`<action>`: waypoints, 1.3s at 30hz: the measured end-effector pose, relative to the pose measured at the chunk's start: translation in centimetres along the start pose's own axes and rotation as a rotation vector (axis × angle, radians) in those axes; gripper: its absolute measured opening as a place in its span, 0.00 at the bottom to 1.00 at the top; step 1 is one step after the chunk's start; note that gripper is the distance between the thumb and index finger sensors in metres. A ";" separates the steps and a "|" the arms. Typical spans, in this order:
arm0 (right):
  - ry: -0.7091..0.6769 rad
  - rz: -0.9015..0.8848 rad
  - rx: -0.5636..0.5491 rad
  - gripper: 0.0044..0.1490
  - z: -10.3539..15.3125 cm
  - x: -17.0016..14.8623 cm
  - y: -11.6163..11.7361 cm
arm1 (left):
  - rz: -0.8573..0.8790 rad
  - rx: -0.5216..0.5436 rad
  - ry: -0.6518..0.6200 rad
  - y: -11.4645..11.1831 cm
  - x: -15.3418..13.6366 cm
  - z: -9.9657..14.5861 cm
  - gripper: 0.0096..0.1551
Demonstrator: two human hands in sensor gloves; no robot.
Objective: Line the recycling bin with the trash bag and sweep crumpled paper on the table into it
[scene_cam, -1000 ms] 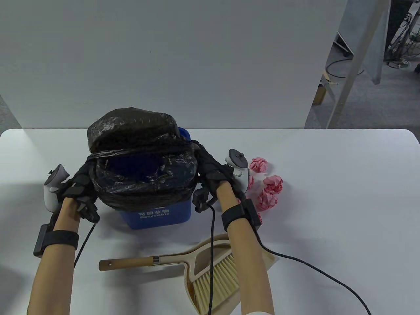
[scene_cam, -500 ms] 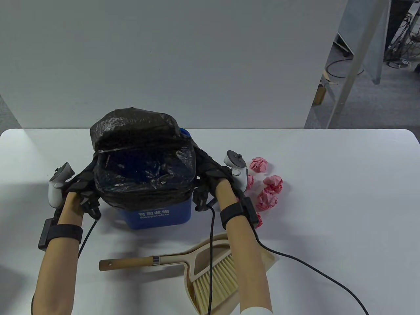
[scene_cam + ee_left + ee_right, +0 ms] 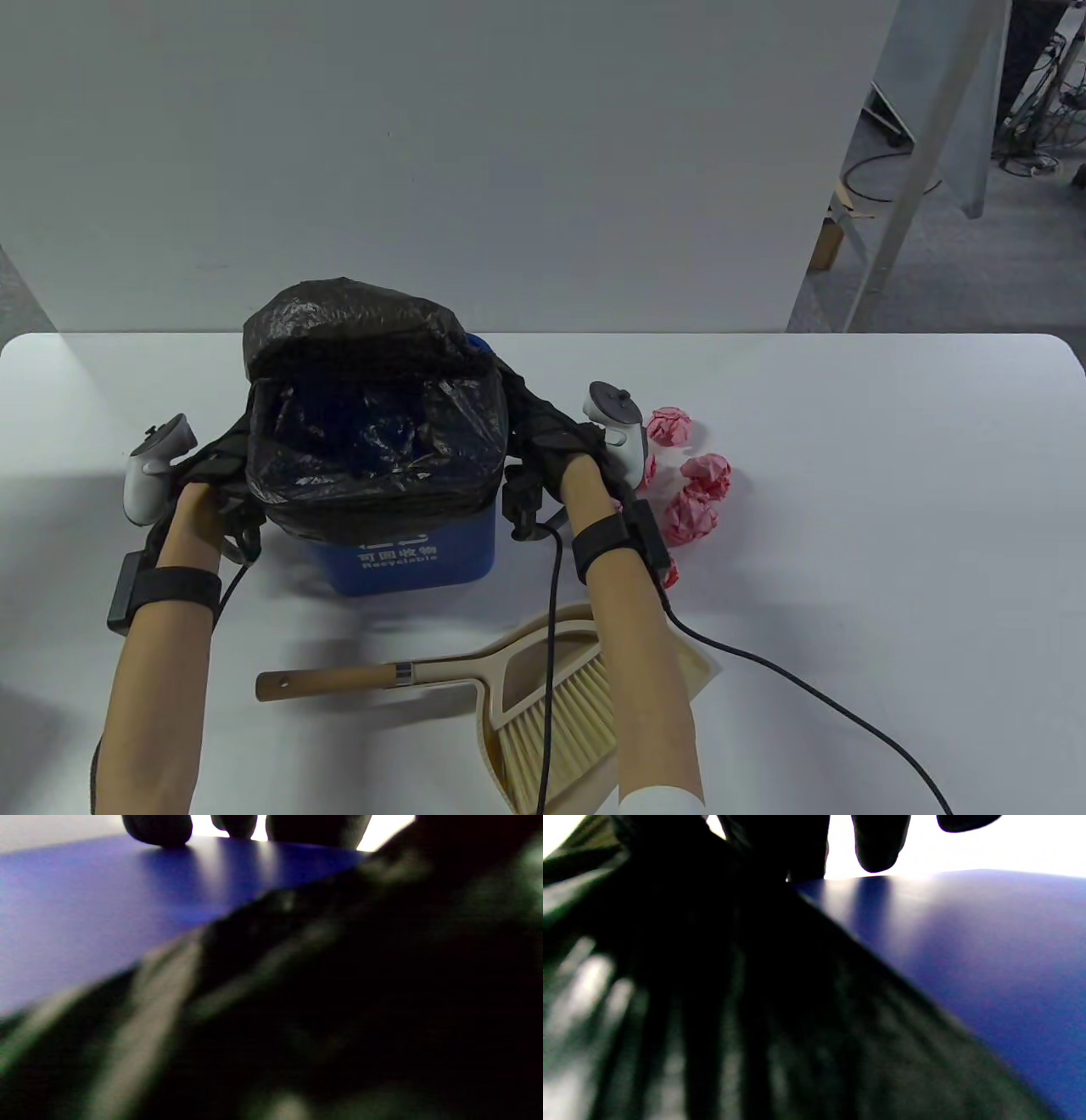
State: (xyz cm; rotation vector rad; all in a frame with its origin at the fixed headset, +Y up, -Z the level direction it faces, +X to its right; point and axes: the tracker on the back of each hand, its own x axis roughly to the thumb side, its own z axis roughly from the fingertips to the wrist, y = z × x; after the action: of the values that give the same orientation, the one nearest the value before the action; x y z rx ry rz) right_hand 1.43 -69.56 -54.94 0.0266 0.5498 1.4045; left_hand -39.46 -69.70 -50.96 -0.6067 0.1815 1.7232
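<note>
A blue recycling bin [image 3: 407, 564] stands left of the table's middle, with a black trash bag [image 3: 373, 407] stretched over its rim. The bag's far part puffs up behind the opening. My left hand [image 3: 212, 480] grips the bag's hem on the bin's left side. My right hand [image 3: 551, 441] grips the hem on the right side. In the left wrist view, fingertips [image 3: 159, 827] lie on the blue wall [image 3: 85, 908] beside the blurred bag [image 3: 339, 984]. The right wrist view has a fingertip [image 3: 880, 849], the wall [image 3: 967, 942] and the bag [image 3: 712, 1005]. Several pink crumpled paper balls [image 3: 691, 514] lie right of the bin.
A beige dustpan [image 3: 526, 662] with a wooden-handled brush [image 3: 560, 722] lies near the table's front edge, under my right forearm. Glove cables trail across the table at the front right. A white partition stands behind the table.
The bag's hem has slid lower down the bin's sides and front, and its opening has spread wider. Both hands have shifted slightly along the bin's sides.
</note>
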 end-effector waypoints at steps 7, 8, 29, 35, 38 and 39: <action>0.000 0.070 -0.085 0.40 0.1 0.7 0.1 | 0.028 0.059 0.036 0.0 0.1 0.0 0.35; 0.005 0.076 -0.085 0.40 0.1 0.8 0.1 | 0.035 0.071 0.036 0.0 0.1 0.0 0.35; 0.067 0.018 -0.099 0.31 0.2 0.6 -0.2 | 0.032 -0.015 0.080 -0.2 0.8 -0.2 0.49; 0.065 0.029 -0.099 0.31 0.1 0.5 -0.3 | 0.000 -0.010 0.091 0.0 0.9 -0.4 0.39; 0.068 0.041 -0.099 0.31 0.0 0.6 -0.3 | 0.006 -0.001 0.097 0.1 0.9 -0.3 0.36; 0.070 0.045 -0.099 0.31 0.0 0.6 -0.3 | 0.003 -0.001 0.099 0.0 0.9 -0.3 0.36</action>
State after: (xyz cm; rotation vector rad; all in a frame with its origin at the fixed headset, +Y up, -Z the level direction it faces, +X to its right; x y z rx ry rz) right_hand 1.77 -69.01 -55.24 -0.0904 0.5397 1.4797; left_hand -39.51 -69.08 -51.63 -0.6929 0.2514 1.6974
